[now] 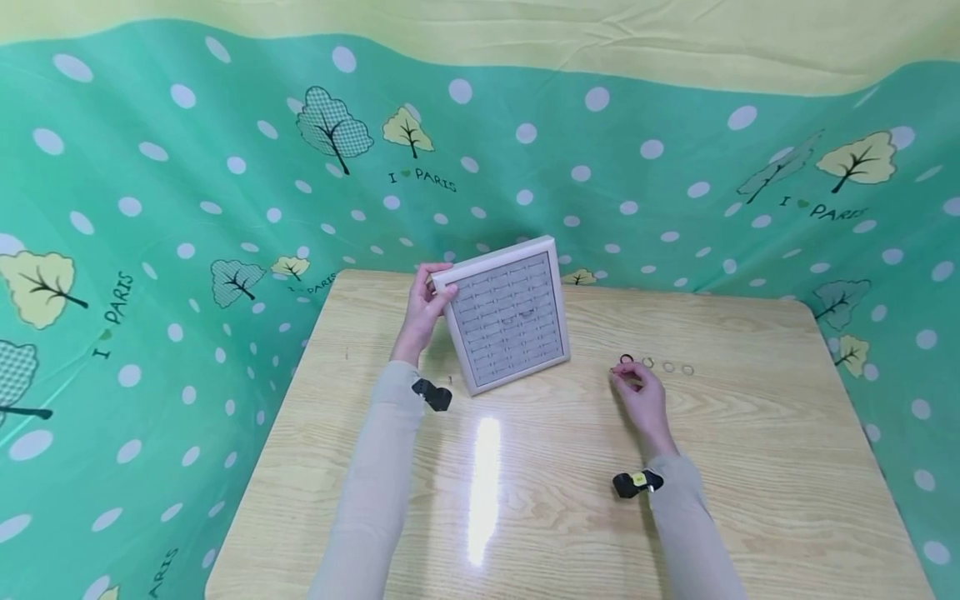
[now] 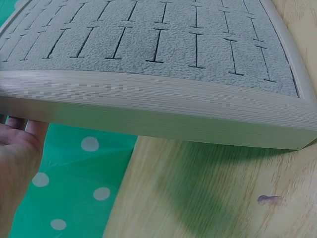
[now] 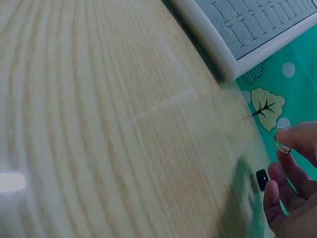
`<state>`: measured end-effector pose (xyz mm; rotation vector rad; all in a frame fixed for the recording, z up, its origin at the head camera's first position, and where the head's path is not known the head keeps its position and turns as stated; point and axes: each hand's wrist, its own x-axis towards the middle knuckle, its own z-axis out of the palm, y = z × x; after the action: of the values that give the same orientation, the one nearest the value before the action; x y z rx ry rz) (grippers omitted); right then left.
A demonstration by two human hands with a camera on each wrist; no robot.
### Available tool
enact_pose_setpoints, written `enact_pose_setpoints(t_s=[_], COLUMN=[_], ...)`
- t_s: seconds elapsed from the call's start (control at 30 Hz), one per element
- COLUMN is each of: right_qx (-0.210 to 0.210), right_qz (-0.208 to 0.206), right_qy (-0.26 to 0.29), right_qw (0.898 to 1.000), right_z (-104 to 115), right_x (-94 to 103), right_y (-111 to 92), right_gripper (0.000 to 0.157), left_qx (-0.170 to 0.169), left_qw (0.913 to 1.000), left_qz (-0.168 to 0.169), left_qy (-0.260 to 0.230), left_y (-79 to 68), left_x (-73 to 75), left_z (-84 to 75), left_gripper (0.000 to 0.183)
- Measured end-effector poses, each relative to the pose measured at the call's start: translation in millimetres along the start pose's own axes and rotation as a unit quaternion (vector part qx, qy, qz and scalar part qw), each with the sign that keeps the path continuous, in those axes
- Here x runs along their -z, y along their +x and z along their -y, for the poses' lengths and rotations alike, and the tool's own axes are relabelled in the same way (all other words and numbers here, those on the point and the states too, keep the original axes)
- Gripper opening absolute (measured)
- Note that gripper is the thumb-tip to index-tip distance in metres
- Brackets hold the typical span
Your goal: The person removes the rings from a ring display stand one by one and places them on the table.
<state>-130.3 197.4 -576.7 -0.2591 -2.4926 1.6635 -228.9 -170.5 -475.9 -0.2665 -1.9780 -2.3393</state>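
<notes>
My left hand point(image 1: 420, 312) grips the top left corner of a pale-framed ring display tray point(image 1: 521, 376), its thumb over the front of the frame. The tray is tilted up, its grey slotted foam facing me, and two rings point(image 1: 527, 313) sit near the middle of the slots. In the left wrist view, fingers point(image 2: 37, 130) show under the frame's edge. Right of the tray, my right hand point(image 1: 645, 404) pinches a thin gold-coloured ring point(image 3: 277, 144) between thumb and fingertip. A black ring point(image 1: 626, 356) lies on the table just beyond those fingers.
Three more rings point(image 1: 668, 367) lie in a row to the right of the black one. The wooden table point(image 1: 562, 483) backs onto a green dotted cloth point(image 1: 637, 175), which also hangs at both sides. Light glares off the tabletop in front of the tray.
</notes>
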Motion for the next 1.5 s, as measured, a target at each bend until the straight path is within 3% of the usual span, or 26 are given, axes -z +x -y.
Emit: enact_pose_setpoints(t_s=[0.3,0.7,0.97,1.27,1.5], right_qx=[0.044,0.057,0.037,0.038,0.037], right_qz=[-0.028,-0.041,-0.035,-0.024,-0.03], right_qy=[-0.055,-0.068,-0.077,-0.101,-0.099], right_qw=[0.997,0.995,0.996,0.994,0.994], right_z=[-15,-26,-29,-33,-33], right_x=[9.9,12.0,9.5,9.9,9.6], right_y=[-3,1,3,3,2], right_gripper=[0.011,0.008,0.008,0.008,0.007], left_qx=[0.004,-0.009,-0.005,0.002,0.006], left_qw=[1.0,0.9999,0.9999,0.9999,0.9999], left_qz=[0.007,0.001,0.008,0.013,0.009], left_qy=[0.0,0.007,-0.006,-0.004,-0.004], left_y=[-1.2,-1.1,0.8,-7.9,-9.2], left_x=[0.0,0.2,2.2,-6.7,-8.1], left_z=[-4.6,1.6,1.6,-20.9,-23.0], left_gripper=[0.039,0.036,0.039,0.041,0.04])
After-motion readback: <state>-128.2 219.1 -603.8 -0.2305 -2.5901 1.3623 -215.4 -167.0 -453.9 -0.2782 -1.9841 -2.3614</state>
